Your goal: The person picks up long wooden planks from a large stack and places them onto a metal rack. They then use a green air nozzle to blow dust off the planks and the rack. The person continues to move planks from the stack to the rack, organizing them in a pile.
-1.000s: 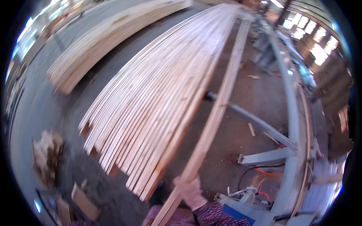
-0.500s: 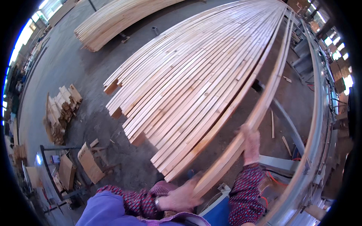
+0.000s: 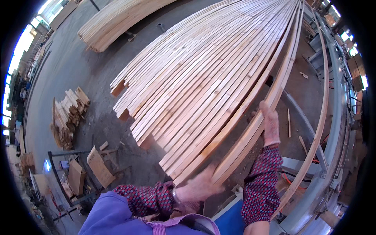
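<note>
A pair of long pale wooden strips [image 3: 244, 148], lying side by side, runs from near my body to the far end. My right hand [image 3: 270, 123], in a pinkish work glove, is closed around them, thumb on top and fingertips at the far edge. By their near end is my left hand [image 3: 199, 186], also gloved and slightly blurred. Its thumb stands apart from its fingers, and the fingers are close to the strips' end. Just left lies a wide layer of similar strips [image 3: 196, 105], their near ends stepped unevenly.
Along the right runs a metal machine frame [image 3: 333, 129] with another single strip [image 3: 323, 90] beside it. A second lumber stack [image 3: 117, 23] stands far left. Short offcuts [image 3: 70, 117] are piled on the floor, near a metal rack [image 3: 58, 176] with board pieces. A blue surface [image 3: 229, 215] is close to me.
The held strips have shifted left toward the wide layer, and their near end is farther from me. My right hand has moved forward, and my left hand has come off the strips' side.
</note>
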A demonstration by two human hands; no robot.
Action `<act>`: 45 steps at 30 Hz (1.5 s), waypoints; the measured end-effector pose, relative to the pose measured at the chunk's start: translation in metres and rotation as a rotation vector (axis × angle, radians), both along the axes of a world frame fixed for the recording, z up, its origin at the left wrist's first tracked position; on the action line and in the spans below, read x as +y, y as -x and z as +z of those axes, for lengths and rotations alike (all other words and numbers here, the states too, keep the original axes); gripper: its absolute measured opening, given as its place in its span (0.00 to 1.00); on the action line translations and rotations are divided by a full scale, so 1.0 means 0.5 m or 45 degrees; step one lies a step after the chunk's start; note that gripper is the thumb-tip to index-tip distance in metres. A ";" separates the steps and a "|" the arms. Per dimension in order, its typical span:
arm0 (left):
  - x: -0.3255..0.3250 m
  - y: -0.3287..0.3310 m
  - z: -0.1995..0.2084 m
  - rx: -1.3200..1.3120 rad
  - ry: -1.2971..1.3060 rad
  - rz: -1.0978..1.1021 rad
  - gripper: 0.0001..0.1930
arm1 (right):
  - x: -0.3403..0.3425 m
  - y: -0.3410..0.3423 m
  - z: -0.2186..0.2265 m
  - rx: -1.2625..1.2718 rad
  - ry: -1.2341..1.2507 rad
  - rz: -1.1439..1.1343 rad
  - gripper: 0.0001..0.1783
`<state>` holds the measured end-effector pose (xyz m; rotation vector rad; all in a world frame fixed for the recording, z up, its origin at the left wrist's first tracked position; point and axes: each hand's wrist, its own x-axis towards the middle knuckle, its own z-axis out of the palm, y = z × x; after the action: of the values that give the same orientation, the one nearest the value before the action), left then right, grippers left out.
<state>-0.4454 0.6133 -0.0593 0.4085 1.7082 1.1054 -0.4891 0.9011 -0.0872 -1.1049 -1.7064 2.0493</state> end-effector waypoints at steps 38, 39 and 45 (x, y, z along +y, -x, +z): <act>-0.174 -0.142 -0.011 -0.209 -0.287 0.592 0.32 | -0.022 0.084 0.011 -0.038 -0.117 -0.088 0.31; -0.163 -0.129 -0.007 -0.245 -0.221 0.543 0.30 | -0.013 0.081 -0.002 -0.114 -0.239 -0.132 0.33; -0.100 -0.063 0.000 -0.870 0.079 0.896 0.14 | -0.069 0.042 -0.012 0.050 -0.221 -0.078 0.43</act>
<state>-0.4138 0.5633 -0.0594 -0.6100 1.2628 1.4574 -0.5102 0.8665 -0.0932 -1.0417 -1.7702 1.8349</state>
